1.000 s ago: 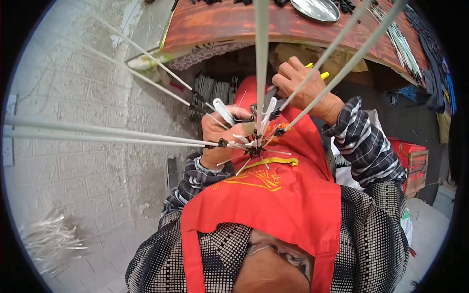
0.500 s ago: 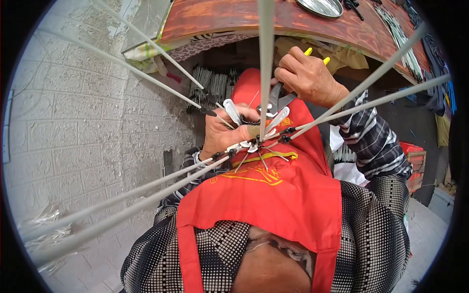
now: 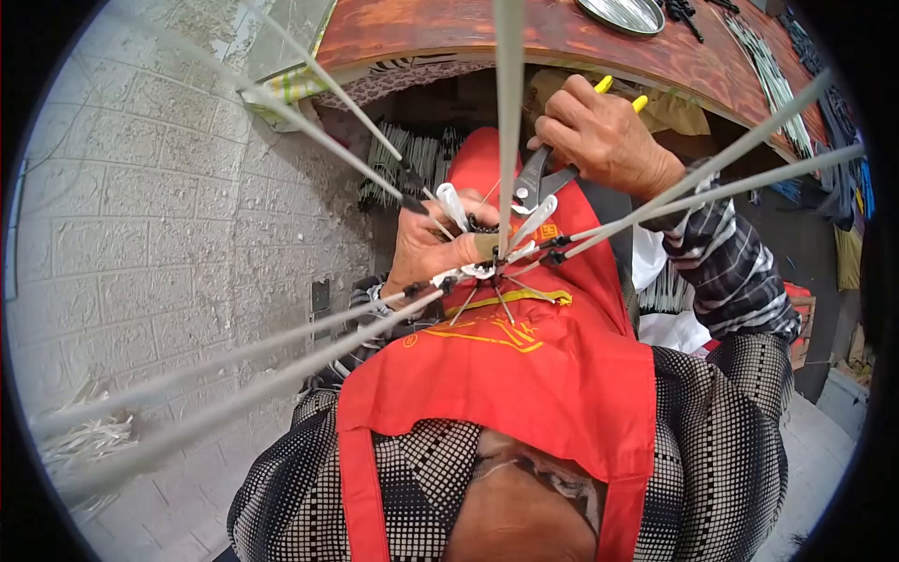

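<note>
My left hand [image 3: 426, 248] grips the hub of a frame of long grey rods [image 3: 508, 112], its thumb pressed beside the middle. Black joints [image 3: 554, 249] link the rods to short thin metal spokes around the hub. White plastic tabs [image 3: 536, 225] stand up near my fingers. My right hand [image 3: 611, 140] is closed round a pair of pliers [image 3: 530, 187] with yellow-ended handles. The pliers' dark head points down at the far side of the hub, next to a white tab. Whether the jaws touch anything there, I cannot tell. The hub rests over my red apron [image 3: 581, 365].
Ahead is a reddish wooden table [image 3: 421, 28] with a round metal dish [image 3: 623, 13] and a bundle of rods [image 3: 773, 80]. Beneath it stand more packed rods [image 3: 403, 159]. A white brick-patterned wall [image 3: 159, 244] is close on the left. Long rods spread out on all sides.
My right hand has moved slightly right with the pliers, and more of their head now shows. My left hand keeps its grip on the hub while the rods shift a little.
</note>
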{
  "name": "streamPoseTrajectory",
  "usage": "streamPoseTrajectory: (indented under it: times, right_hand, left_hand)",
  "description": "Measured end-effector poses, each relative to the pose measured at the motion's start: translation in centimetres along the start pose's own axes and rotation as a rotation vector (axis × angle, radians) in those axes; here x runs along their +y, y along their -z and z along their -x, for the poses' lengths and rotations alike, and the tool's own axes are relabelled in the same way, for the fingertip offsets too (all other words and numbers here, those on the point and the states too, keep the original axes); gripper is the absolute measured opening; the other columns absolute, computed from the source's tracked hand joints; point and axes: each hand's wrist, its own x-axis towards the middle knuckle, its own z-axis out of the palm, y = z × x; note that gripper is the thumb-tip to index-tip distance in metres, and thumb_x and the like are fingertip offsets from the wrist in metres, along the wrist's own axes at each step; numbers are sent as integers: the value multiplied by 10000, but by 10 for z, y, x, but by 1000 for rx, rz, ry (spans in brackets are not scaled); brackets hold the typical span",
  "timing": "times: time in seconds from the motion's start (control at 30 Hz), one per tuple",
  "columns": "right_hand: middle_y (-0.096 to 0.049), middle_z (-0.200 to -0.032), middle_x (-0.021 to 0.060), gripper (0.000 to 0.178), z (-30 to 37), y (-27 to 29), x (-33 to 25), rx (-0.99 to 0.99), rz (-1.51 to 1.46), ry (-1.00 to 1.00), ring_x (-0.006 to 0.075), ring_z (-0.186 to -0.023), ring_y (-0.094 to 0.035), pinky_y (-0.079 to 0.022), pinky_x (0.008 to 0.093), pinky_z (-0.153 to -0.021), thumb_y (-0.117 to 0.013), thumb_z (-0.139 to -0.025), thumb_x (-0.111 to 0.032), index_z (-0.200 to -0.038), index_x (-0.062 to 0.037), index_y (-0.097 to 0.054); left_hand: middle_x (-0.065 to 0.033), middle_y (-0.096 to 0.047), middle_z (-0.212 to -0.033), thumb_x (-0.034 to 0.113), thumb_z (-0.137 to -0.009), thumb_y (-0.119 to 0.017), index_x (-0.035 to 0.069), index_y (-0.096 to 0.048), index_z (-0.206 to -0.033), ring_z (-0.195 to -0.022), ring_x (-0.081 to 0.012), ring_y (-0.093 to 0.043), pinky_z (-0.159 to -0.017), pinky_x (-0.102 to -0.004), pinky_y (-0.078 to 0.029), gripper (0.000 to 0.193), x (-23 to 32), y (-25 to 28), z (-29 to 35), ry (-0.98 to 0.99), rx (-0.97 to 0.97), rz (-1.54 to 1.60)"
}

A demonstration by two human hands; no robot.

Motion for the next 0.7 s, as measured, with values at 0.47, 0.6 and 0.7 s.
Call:
streamPoseTrajectory:
  times: [0.47, 0.6, 0.7]
  right_hand:
    - [-495, -847, 71, 157, -1, 1, 7, -56, -25, -25, 233, -856, -532, -488, 329, -577, -662, -747, -136, -825, -66, -545]
    - [-529, -873, 107, 136, -9, 13, 4, -201, -112, -118, 292, -871, -555, -493, 380, -603, -637, -762, -107, -847, -43, -553]
    - [-552, -869, 145, 142, -9, 25, 1, -352, -218, -218, 334, -851, -572, -490, 413, -627, -630, -764, -88, -868, -23, -560]
  left_hand:
    - [-69, -629, -812, 50, -830, -712, -63, -676, -909, -717, -126, -611, -621, -251, -478, 143, 5, -9, -7, -11, 66, 95]
    - [-73, -631, -796, 50, -844, -695, -63, -669, -919, -710, -137, -622, -622, -260, -503, 137, 4, -6, -10, -37, 142, 0]
    - [-74, -632, -812, 55, -858, -683, -59, -663, -938, -718, -143, -630, -638, -265, -520, 141, 13, -9, -9, 2, 209, 213]
